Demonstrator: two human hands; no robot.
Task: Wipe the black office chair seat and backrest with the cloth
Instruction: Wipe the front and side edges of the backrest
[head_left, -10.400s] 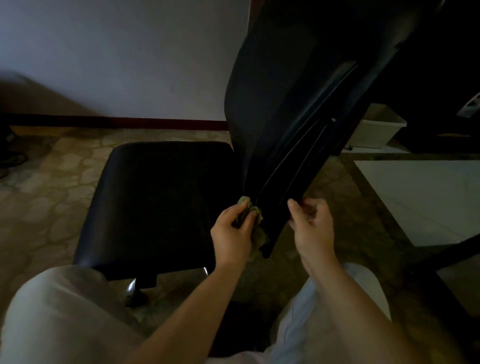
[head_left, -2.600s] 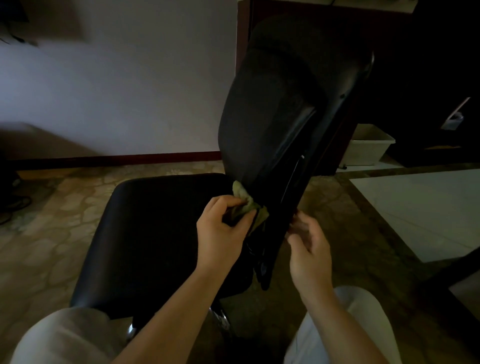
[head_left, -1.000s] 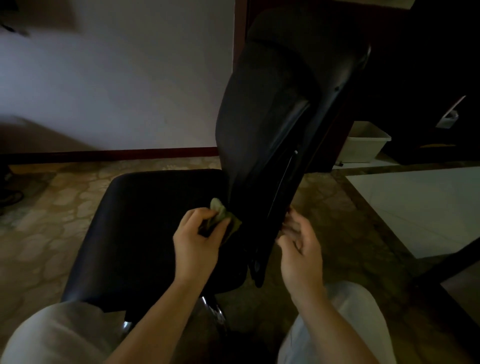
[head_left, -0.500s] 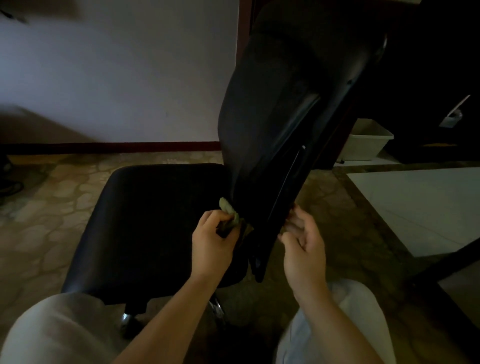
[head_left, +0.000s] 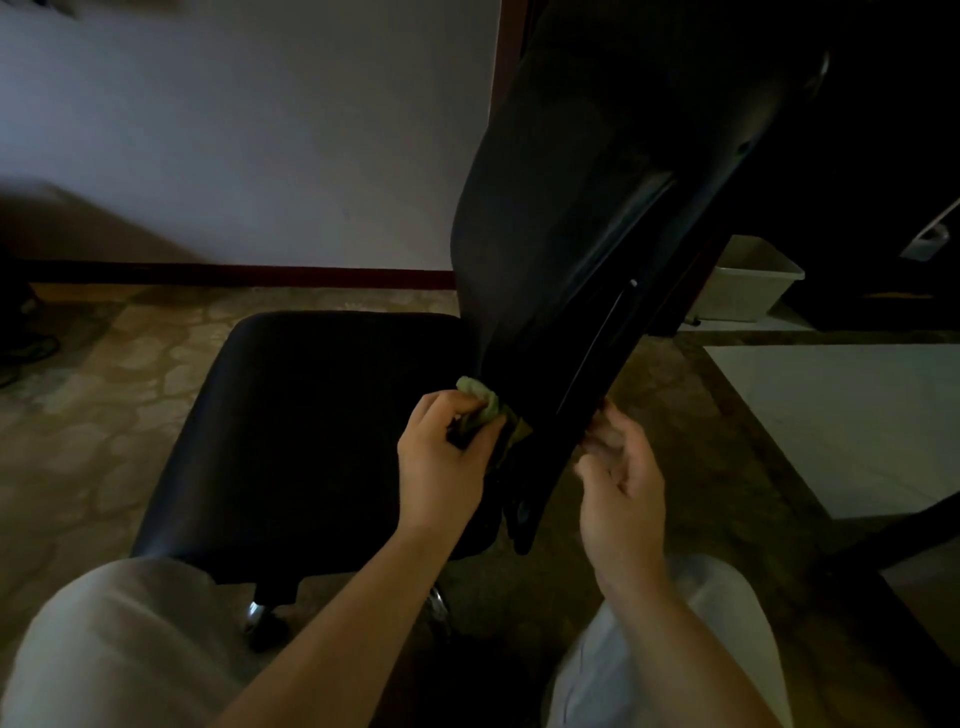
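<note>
The cloth, a small green wad, is at the lower left edge of the backrest, just above the rear of the seat. It is pressed against the backrest edge.

The left hand grips the cloth. Its fingers and thumb are curled around the wad, and most of the fabric is bunched inside the grip.

The right hand is on the opposite side of the backrest, at about the same height. Its fingers are loosely extended, palm turned inward, with the tips at the rear edge of the backrest. They appear to touch the edge, but in this dim light it is not certain. They hold nothing.

The backrest is tilted, with its lower end between the two hands. The seat lies flat to the left of it. A chair caster shows under the seat's near edge.

The person's knees, in light trousers, frame the lower view. The chair stands on a patterned floor. A pale wall with a dark baseboard is behind it. A white bin stands on the floor to the right of the backrest.
</note>
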